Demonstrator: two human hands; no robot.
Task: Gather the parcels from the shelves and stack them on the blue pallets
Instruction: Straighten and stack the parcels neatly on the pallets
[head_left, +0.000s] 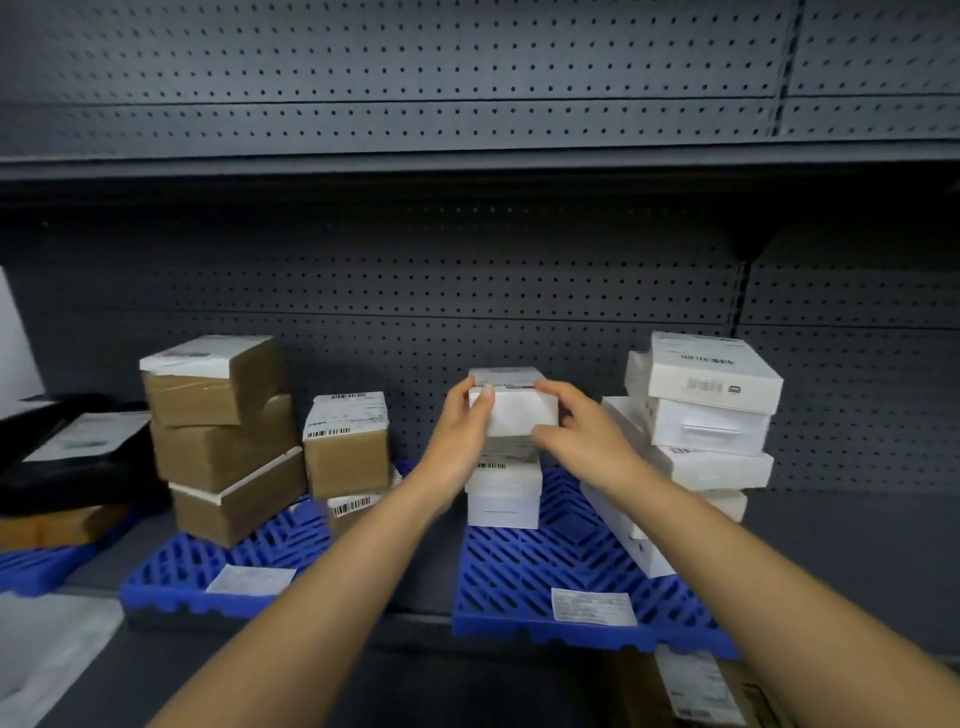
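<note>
A small white parcel (514, 410) is held between both hands above a short stack of white parcels (503, 493) on the right blue pallet (566, 577). My left hand (460, 441) grips its left side and my right hand (582, 436) grips its right side. I cannot tell whether it touches the stack below. A taller stack of white parcels (706, 415) stands at the pallet's right. On the left blue pallet (228, 566) stand several brown parcels (223, 436) and a smaller brown stack (348, 447).
A dark perforated shelf back wall (467, 291) rises behind the pallets, with another shelf (467, 166) overhead. Black bags (67, 457) and a brown parcel lie at the far left. A cardboard box with a label (701, 691) sits at the bottom right.
</note>
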